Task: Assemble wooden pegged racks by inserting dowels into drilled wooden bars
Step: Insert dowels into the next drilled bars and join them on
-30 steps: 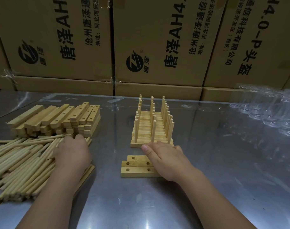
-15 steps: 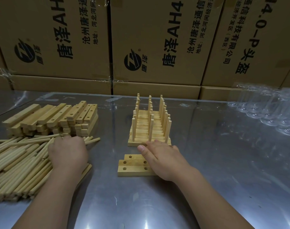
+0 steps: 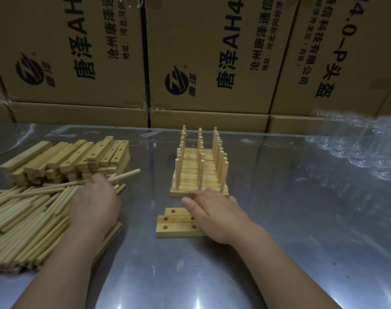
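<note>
Partly hidden: 3 drilled bars [image 3: 174,228] under right hand [image 3: 214,216].

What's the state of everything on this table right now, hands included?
left hand, grips a dowel over the dowel pile
right hand, rests flat on three bars
three bars, lying flat, holes empty
finished racks, pegs upright
bar stack, piled, no pegs
dowel pile, loose, lying flat

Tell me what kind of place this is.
Probably a small factory or packing workshop: printed cardboard cartons stacked behind a metal-topped table, bulk piles of dowels and drilled wooden bars, and finished pegged racks lined up.
</note>
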